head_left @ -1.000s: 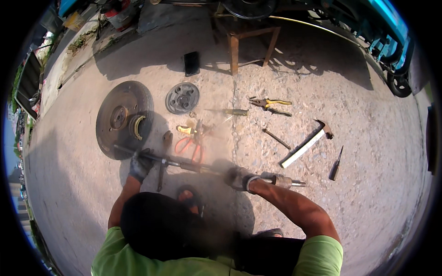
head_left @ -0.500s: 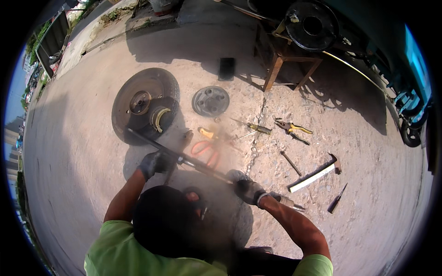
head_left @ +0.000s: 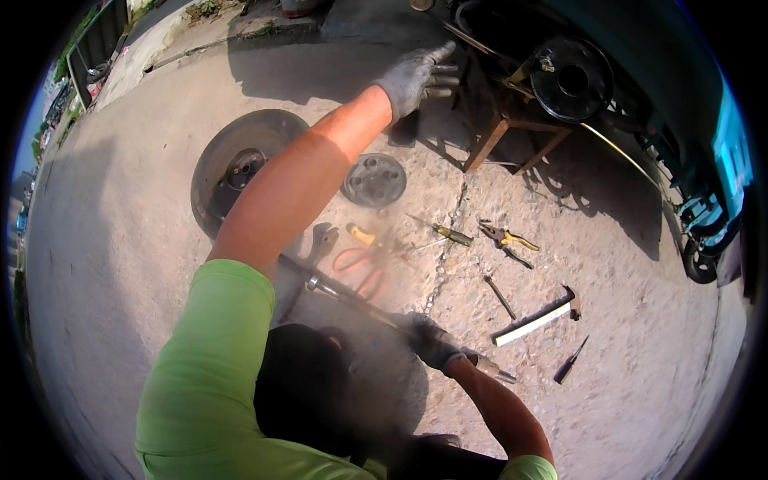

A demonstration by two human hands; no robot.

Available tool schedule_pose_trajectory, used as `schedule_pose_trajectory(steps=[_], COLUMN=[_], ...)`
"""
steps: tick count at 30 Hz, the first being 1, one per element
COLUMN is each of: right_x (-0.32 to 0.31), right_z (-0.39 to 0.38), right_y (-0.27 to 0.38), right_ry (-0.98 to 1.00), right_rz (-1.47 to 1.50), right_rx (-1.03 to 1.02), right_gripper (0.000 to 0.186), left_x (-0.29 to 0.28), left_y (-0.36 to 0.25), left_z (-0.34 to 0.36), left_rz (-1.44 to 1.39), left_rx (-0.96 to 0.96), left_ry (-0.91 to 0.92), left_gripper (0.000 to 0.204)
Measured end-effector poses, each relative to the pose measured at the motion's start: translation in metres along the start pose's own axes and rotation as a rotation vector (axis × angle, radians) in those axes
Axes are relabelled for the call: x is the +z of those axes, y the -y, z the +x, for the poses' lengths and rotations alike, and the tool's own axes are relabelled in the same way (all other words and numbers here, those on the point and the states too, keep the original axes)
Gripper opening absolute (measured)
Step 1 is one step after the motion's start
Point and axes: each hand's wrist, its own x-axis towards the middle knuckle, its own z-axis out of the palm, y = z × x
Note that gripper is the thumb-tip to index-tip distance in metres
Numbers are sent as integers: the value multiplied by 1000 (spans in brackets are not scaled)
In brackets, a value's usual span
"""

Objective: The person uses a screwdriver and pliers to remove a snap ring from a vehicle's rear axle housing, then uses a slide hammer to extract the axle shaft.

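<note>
My left hand (head_left: pixel 412 82), in a grey work glove, is stretched far forward past the wheel. Its fingers are spread and nothing is in them. In my gloved right hand (head_left: pixel 434 344) is a long metal rod (head_left: pixel 352 299) with a bright collar, held slantwise low over the ground. The rod's metal end (head_left: pixel 498 370) sticks out to the right of that hand. My left arm hides part of a tyred wheel (head_left: pixel 228 144) lying flat. Beyond the rod are a dark round plate with holes (head_left: pixel 374 181) and blurred red loops (head_left: pixel 372 284).
To the right lie a screwdriver (head_left: pixel 454 235), yellow-and-black pliers (head_left: pixel 509 240), a bolt-like rod (head_left: pixel 499 296), a hammer (head_left: pixel 538 317) and a small dark-handled screwdriver (head_left: pixel 570 362). A wooden stool (head_left: pixel 486 146) stands under a black round part (head_left: pixel 552 90) beside a teal vehicle (head_left: pixel 732 168).
My left hand has let go of the rod and swung up and forward, opening out toward the stool. My right hand keeps its hold on the rod.
</note>
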Motion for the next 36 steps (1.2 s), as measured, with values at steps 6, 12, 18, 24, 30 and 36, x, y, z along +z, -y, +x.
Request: schedule_pose_trajectory(steps=[6,12,18,24,30,36], right_x=[-11,-13,-10,-20,-25,-26], right_z=[25,14,14,14,13,13], right_y=[47,34,11,23,25,12], right_ry=[187,66,96,69,8,98], right_rz=[-94,-112,-201,-161,-97,-101], right_rx=[512,474,457,457,456,438], right_gripper=[33,29,45,34,27,36], left_x=[4,21,47,46,33,33], left_y=[14,25,22,16,1,-13], left_z=[109,126,107,86,42,24], left_rz=[361,400,-91,12,591,1593], left_rx=[220,368,178,192,199,1174], left_ry=[-132,-196,-328,-302,-65,-281], left_gripper=[39,34,39,47,51,34])
